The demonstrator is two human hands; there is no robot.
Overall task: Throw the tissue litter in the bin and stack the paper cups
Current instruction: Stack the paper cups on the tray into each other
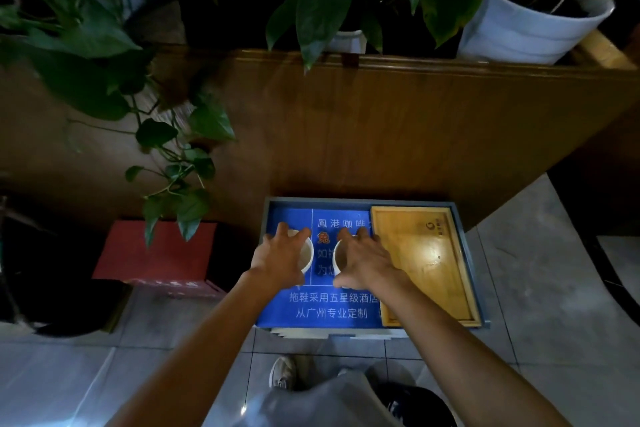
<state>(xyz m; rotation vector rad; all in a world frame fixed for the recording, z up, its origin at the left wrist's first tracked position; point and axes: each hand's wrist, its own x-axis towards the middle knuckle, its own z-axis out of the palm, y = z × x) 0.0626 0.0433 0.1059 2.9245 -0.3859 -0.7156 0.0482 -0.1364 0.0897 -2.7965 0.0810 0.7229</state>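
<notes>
Left hand (282,258) and right hand (363,262) each wrap spread fingers over an upright paper cup (308,255), mouths up. Beneath them lies a blue printed mat (329,308); a wooden tray (426,263) sits just right.

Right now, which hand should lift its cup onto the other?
Either, marginally the right hand: it and the left hand each cover a white paper cup on the blue printed mat; neither looks better placed.

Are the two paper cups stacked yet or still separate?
Separate: left cup and right cup stand side by side, a hand over each.
</notes>
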